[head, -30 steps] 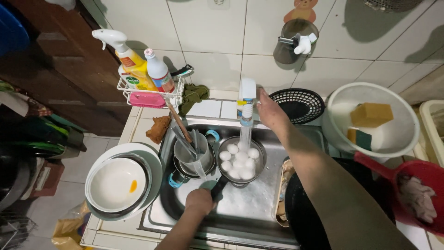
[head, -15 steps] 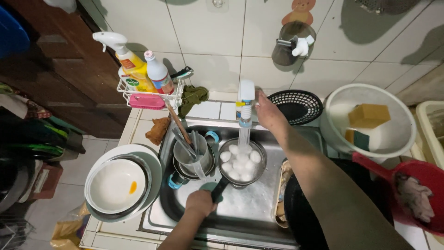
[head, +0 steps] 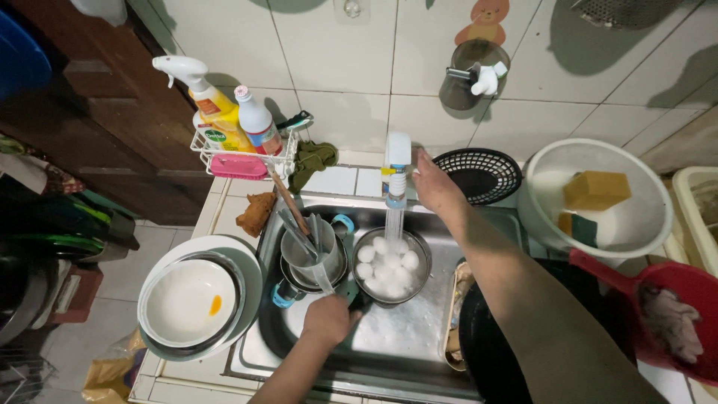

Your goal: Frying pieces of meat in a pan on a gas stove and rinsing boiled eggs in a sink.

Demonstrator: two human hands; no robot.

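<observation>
Both hands unmoved, water still running.

The left hand is gripping the handle of a pot of eggs under running water; the right hand is touching the faucet.

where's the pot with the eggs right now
In the head view the pot of eggs sits mid-sink under the running tap, right of the utensil-filled pots, its handle held by the left hand.
</observation>
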